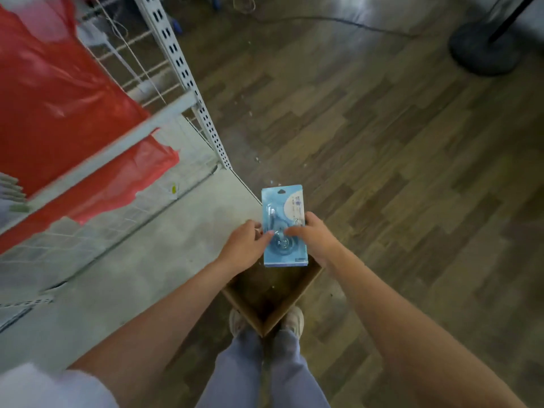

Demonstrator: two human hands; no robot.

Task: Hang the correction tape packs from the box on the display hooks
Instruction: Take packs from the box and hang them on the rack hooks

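A light blue correction tape pack (283, 207), seemingly the top of a small stack, is held flat above the open cardboard box (300, 293) on the floor. My left hand (245, 247) grips its left edge, thumb on the clear blister. My right hand (316, 238) grips the right edge, thumb across the front. The pack's hang hole points away from me. What I can see of the box's inside looks dark and bare. No display hooks are clearly visible.
A white metal shelving unit (188, 75) with a perforated upright stands at left, its base shelf (164, 242) beside the box. Red plastic bags (59, 98) hang over it. A fan base (485, 51) and a cable lie on the wood floor at far right.
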